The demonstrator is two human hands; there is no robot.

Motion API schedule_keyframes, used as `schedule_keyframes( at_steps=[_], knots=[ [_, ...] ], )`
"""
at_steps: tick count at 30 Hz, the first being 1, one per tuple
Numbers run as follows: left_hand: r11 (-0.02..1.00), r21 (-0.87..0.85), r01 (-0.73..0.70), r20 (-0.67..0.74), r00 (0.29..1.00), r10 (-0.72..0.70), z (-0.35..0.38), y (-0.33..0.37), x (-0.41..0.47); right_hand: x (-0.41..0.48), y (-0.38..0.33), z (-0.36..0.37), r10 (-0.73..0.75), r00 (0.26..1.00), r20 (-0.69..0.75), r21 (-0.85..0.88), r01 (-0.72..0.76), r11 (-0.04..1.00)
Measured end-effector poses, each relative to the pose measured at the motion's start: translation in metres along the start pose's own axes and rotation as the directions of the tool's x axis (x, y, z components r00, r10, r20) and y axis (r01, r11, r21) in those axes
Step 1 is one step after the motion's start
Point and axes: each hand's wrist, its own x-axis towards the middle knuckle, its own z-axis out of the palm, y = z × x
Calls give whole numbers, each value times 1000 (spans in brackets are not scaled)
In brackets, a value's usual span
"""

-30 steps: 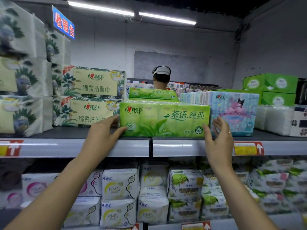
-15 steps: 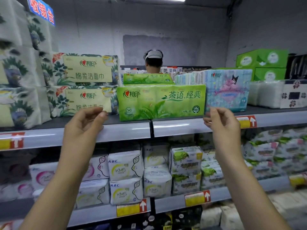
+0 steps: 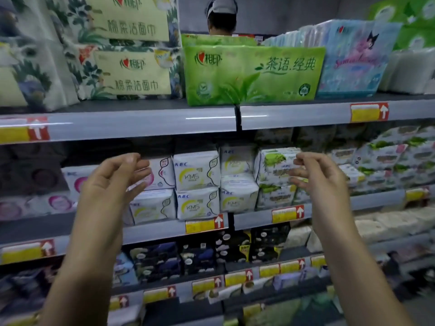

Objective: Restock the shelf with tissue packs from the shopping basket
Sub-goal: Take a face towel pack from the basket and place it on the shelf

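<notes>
Head view faces the shelf [image 3: 141, 123] closely, angled slightly downward.

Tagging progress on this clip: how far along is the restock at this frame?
Done: one green tissue pack stands at the front edge of the top shelf, beside the blue pack. In hand: nothing; left hand and right hand are empty below that shelf, fingers loosely curled. Left: cannot tell, the basket is out of view.
</notes>
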Motion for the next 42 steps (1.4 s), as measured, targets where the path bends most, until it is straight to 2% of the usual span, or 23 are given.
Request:
schedule_keyframes(
  at_steps=[3, 6, 12, 16, 23, 33, 42],
  knots=[
    [994, 53, 96, 2, 995, -97, -24, -18, -11, -19, 12, 2, 102, 994, -22, 36, -101, 994],
    [980, 94, 177, -1, 984, -178, -42, -33, -22, -39, 28, 11, 194, 980, -43, -5, -194, 981],
    [945, 175, 276, -91, 960, -264, -81, -67, -41, -83, 62, 33, 310, 949, 61, -125, -301, 945],
    [904, 186, 384, -88, 923, -374, -107, -90, -49, -112, 83, 31, 401, 913, 79, -175, -383, 907],
    [911, 225, 345, -1, 935, -354, -140, -98, -80, -154, 110, 27, 491, 870, 52, -243, -466, 851],
    [845, 200, 496, -206, 865, -458, -176, -114, -118, -194, 137, 43, 593, 796, 125, -287, -543, 790],
    [801, 190, 568, -221, 819, -529, -150, -144, -154, -209, 175, 6, 665, 735, 132, -318, -604, 731]
  ],
)
